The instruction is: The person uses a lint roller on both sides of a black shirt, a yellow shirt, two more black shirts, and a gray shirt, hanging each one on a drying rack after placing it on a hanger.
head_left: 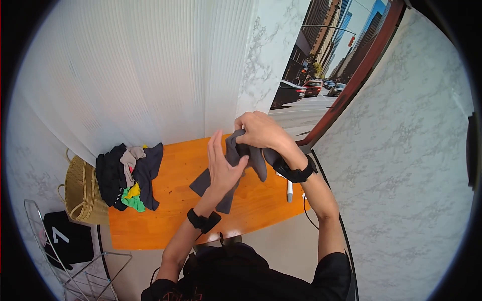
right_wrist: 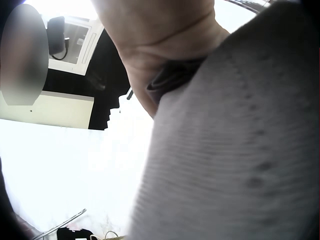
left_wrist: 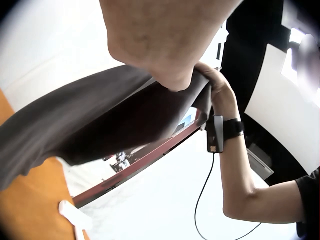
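Observation:
A dark grey knit garment hangs between my two hands, with two narrow ends spread lower down near the orange tabletop. My right hand grips its upper edge with curled fingers. At the garment's left side is my left hand, fingers straight and pointing up, the thumb apart from them against the cloth. In the left wrist view the grey cloth stretches across toward the right hand, and the left fingertips are hidden. Close-up in the right wrist view, the fabric shows fine ribs and rows of small holes.
On the table's left end lies a heap of clothes in black, grey, green and yellow. Beside it stand a woven basket and a metal rack with a black garment. A white device lies at the table's right.

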Available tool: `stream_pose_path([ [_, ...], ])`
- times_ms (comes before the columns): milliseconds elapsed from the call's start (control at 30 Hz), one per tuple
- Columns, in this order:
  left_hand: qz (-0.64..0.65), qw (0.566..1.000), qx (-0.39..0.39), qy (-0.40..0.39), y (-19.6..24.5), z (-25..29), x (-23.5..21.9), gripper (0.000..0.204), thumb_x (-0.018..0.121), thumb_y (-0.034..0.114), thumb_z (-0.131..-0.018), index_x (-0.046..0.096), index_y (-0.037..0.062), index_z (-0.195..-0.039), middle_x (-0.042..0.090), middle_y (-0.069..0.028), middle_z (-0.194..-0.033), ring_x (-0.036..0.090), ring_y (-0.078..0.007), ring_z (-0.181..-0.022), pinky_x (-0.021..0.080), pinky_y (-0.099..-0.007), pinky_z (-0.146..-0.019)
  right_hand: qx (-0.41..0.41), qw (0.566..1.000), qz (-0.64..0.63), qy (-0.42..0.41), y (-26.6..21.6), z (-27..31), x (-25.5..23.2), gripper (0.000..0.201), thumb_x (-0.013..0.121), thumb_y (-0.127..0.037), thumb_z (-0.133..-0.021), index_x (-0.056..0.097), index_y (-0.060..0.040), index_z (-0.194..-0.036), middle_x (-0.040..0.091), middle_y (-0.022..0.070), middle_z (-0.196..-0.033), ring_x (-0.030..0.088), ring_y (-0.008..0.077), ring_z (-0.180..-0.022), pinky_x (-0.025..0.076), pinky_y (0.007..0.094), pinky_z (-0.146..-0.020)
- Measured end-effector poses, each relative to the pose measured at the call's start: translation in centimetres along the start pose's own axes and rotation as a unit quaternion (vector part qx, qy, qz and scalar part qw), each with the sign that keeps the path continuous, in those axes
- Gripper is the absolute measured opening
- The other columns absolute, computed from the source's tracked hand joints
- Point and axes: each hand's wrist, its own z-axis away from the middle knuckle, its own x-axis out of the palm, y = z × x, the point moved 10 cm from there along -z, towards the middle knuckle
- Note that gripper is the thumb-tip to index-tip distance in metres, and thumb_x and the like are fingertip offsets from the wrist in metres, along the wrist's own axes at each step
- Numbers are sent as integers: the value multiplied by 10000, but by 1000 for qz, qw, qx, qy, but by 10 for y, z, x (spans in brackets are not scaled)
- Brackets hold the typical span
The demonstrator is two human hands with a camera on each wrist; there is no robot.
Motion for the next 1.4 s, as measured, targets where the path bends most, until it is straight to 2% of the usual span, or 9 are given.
stream_pose_path([
  [67,262,925,-176,-210,-29,-5,49,378,714,115,-829,585,-69,-1133,634,-115,-903,601,-174,-801,485,-304,-718,-11,1000,20,-15,-10,-1,-5,192,703,-170,-698,680,-9,-801,664,170,-702,665,328,-719,499,398,-655],
  [300,382,839,-316,-226,-69,-14,27,287,527,182,-989,650,-76,-962,654,-12,-857,572,-66,-761,471,-244,-665,-24,998,-52,5,33,-10,-13,200,749,-179,-712,696,-9,-801,580,66,-586,526,166,-533,413,341,-530],
  [433,312,851,-305,-291,-94,-9,27,396,497,275,-1009,662,-85,-1004,672,-46,-924,602,-88,-809,476,-234,-703,-69,900,-430,24,21,-3,-21,179,691,-146,-892,720,26,-849,614,-44,-673,467,28,-586,366,263,-507],
  [667,371,822,-362,-233,-76,-35,2,480,479,379,-1008,663,-63,-1045,674,-71,-983,616,-114,-878,489,-262,-775,-52,902,-427,44,7,0,-37,212,712,-167,-887,735,43,-872,673,-5,-727,548,35,-630,446,212,-591],
  [767,363,800,-341,-334,-62,-37,9,468,541,378,-984,629,-54,-1144,661,-95,-1072,610,-135,-975,493,-277,-838,-50,933,-356,22,-6,-1,-45,228,713,-182,-886,737,42,-847,668,1,-703,547,36,-624,449,212,-591],
  [967,310,871,-178,-337,5,-64,3,601,709,259,-902,458,6,-1386,582,-104,-1273,583,-186,-1134,476,-306,-972,-97,927,-360,28,-29,-14,-50,314,658,-277,-928,739,26,-901,662,7,-684,543,38,-618,429,215,-573],
  [1033,410,824,-263,-289,-7,-70,-1,595,733,211,-882,471,-6,-1371,589,-104,-1267,587,-188,-1131,485,-315,-974,-115,835,-535,50,-21,-7,-54,494,593,-449,-946,697,12,-1090,657,48,-860,549,98,-738,462,237,-666],
  [1200,411,845,-268,-210,-10,-93,-30,419,697,191,-913,564,-10,-1255,627,-74,-1169,609,-159,-1050,505,-294,-900,-66,797,-597,67,36,29,41,623,535,-496,-967,545,14,-1324,581,112,-1258,506,155,-1183,488,267,-890],
  [1400,396,849,-290,-195,-13,-105,-42,261,701,201,-914,612,25,-1085,643,-37,-996,628,-134,-907,526,-279,-808,-29,846,-533,-14,34,65,153,513,680,-335,-924,581,33,-1267,651,79,-1182,591,150,-1090,490,288,-900],
])
